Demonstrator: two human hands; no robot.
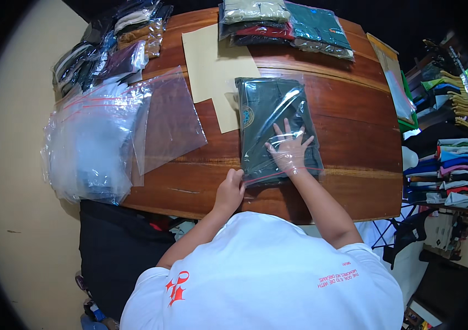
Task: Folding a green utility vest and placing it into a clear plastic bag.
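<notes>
A folded dark green garment (261,140) with a small round emblem lies inside a clear zip bag (256,180) in the middle of the table. The bag's red zip strip runs along the side nearest me. My right hand (290,147) rests flat on the garment with fingers spread; it appears to reach in through the bag's mouth, under the clear film. At the bag's near left corner, my left hand (232,188) has its fingers pinched on the plastic edge.
Unused clear zip bags (96,143) are heaped at the left, one (171,124) spreading toward the middle. Tan card sheets (212,60) lie beyond. Bagged garments are stacked at the far left (140,33) and far middle (286,27). Clothes racks (457,148) stand right of the wooden table (360,132).
</notes>
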